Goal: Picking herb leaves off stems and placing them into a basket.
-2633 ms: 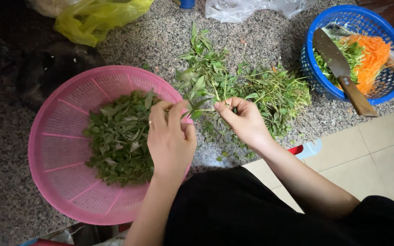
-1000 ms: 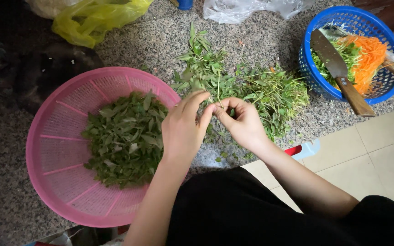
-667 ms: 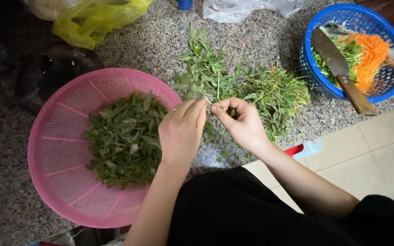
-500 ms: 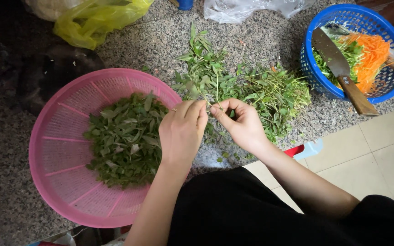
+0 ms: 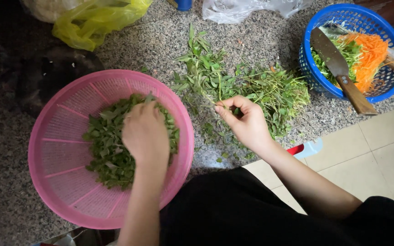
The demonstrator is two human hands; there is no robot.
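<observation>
pinching a thin herb sprig (image 5: 218,89) by its stem, the right hand (image 5: 248,122) is curled shut over the herb pile (image 5: 251,86); it looks light, limp and easily bruised. the left hand (image 5: 145,133) lies loosely open, fingers down, on picked leaves (image 5: 106,150) in the pink basket (image 5: 55,150). a crumpled yellow bag (image 5: 94,20) and clear bag (image 5: 247,8) lie beyond.

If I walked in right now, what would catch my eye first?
Probably the big pink basket at left, half full of picked green leaves, with the left hand over them. The right hand pinches a leafy stem from the herb pile on the speckled floor. At top right, a blue basket holds a knife and shredded carrot.
</observation>
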